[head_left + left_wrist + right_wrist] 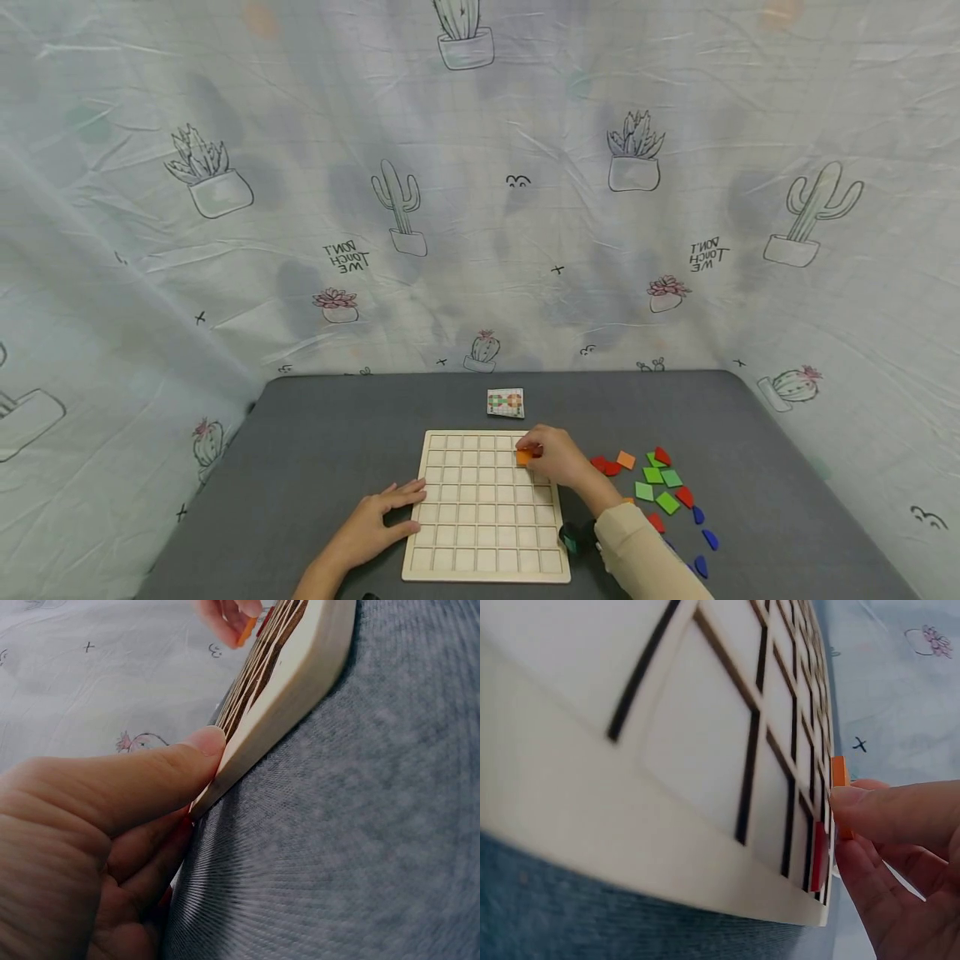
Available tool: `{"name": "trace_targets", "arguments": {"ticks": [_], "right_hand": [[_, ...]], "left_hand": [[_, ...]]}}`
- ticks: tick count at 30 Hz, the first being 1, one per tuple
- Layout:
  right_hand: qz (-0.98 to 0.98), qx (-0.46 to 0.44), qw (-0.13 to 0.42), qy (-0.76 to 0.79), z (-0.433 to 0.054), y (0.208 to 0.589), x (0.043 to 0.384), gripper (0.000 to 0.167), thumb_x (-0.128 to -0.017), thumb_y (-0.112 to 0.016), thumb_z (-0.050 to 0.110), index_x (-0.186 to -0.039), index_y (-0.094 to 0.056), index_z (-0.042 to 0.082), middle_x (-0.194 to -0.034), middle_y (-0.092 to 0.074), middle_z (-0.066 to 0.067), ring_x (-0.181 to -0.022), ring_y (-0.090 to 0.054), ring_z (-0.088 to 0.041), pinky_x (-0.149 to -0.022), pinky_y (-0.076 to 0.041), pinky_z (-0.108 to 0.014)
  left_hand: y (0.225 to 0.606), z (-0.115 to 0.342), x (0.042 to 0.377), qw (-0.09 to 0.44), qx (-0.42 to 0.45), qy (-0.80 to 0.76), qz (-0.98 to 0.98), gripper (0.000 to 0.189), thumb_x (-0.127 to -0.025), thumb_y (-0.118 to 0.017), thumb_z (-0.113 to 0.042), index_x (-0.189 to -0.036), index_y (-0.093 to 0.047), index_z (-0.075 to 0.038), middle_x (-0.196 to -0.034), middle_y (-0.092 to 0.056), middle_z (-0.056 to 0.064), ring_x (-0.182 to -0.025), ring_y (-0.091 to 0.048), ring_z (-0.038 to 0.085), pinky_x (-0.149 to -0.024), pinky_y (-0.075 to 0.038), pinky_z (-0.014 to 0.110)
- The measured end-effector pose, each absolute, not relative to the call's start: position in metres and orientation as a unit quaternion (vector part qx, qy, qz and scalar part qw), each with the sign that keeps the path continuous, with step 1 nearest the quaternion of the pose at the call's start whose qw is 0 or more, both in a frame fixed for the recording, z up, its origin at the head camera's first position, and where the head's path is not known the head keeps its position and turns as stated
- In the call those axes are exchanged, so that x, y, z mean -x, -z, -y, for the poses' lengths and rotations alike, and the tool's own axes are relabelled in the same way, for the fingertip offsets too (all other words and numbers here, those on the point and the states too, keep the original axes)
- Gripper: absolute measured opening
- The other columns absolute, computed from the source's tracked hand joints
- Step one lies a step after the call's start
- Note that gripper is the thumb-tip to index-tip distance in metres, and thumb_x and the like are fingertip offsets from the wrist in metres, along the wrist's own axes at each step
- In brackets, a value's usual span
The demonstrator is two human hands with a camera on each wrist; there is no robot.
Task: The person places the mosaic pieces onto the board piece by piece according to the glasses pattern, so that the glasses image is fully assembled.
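A wooden grid board [486, 581] lies on the table. At its left edge rests my left hand [369, 525], fingers and thumb spread and touching the rim; the left wrist view shows the thumb [169, 776] against the board's edge [289, 705]. Over the board's far right corner, my right hand [557, 457] pinches an orange square tile [522, 457] between thumb and fingers. The right wrist view shows the orange tile [840, 771] edge-on at the grid. A red piece [818, 856] sits in a cell below it, partly hidden by the hand in the head view.
Several red, green, orange and blue tiles lie right of the board, including a green tile [667, 502] and a blue piece [710, 540]. A small printed pattern card [506, 402] lies behind the board. A dark object [576, 537] stands by the right forearm. A patterned curtain [480, 208] hangs behind the table.
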State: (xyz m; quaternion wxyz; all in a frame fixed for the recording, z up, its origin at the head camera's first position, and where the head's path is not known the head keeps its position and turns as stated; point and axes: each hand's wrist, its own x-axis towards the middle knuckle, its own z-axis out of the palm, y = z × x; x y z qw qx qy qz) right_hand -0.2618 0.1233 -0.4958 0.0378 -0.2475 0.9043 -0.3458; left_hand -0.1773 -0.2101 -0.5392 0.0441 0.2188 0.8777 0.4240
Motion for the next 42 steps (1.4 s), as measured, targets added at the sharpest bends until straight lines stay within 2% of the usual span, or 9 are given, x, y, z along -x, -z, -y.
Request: {"name": "trace_targets", "arguments": {"ticks": [6,17,27,33,42], "right_hand": [[-0.911,0.254,0.036,0.322,-0.12,0.502,0.268,0.027,-0.077,-0.072,-0.007,-0.101,-0.073,0.006,-0.099,-0.064,-0.007,-0.089,-0.061,-0.023,-0.073,-0.057,-0.037],[-0.911,0.266,0.037,0.314,-0.115,0.501,0.268,0.028,-0.077,-0.071,-0.008,-0.103,-0.072,0.003,-0.102,-0.065,-0.009,-0.09,-0.061,-0.026,-0.073,-0.057,-0.038],[-0.911,0.267,0.043,0.311,-0.115,0.5,0.265,0.031,-0.076,-0.073,-0.006,-0.106,-0.072,0.002,-0.105,-0.064,-0.011,-0.096,-0.061,-0.032,-0.08,-0.058,-0.043],[-0.905,0.246,0.056,0.342,-0.121,0.495,0.263,0.032,-0.08,-0.071,-0.004,-0.111,-0.069,0.001,-0.108,-0.063,-0.011,-0.092,-0.059,-0.026,-0.077,-0.056,-0.041],[-0.897,0.198,0.054,0.391,-0.146,0.481,0.256,0.035,-0.085,-0.069,0.004,-0.119,-0.064,0.002,-0.117,-0.063,-0.012,-0.107,-0.059,-0.034,-0.088,-0.055,-0.048]], "left_hand": [[0.54,0.21,0.177,0.041,-0.221,-0.424,-0.877,0.05,-0.087,-0.066,-0.04,-0.129,-0.061,-0.013,-0.141,-0.051,0.004,-0.131,-0.046,0.025,-0.113,-0.029,0.049],[0.539,0.21,0.178,0.038,-0.221,-0.416,-0.881,0.05,-0.086,-0.065,-0.04,-0.129,-0.061,-0.014,-0.141,-0.051,0.003,-0.131,-0.047,0.024,-0.112,-0.03,0.05],[0.539,0.209,0.177,0.032,-0.22,-0.412,-0.883,0.05,-0.086,-0.066,-0.041,-0.128,-0.062,-0.014,-0.141,-0.051,0.003,-0.13,-0.048,0.023,-0.112,-0.03,0.05],[0.539,0.209,0.176,0.035,-0.218,-0.412,-0.884,0.05,-0.086,-0.066,-0.041,-0.128,-0.062,-0.014,-0.14,-0.052,0.002,-0.13,-0.047,0.024,-0.112,-0.031,0.049],[0.539,0.21,0.177,0.03,-0.221,-0.407,-0.886,0.05,-0.086,-0.066,-0.04,-0.128,-0.062,-0.014,-0.14,-0.052,0.002,-0.13,-0.048,0.022,-0.112,-0.032,0.049]]}}
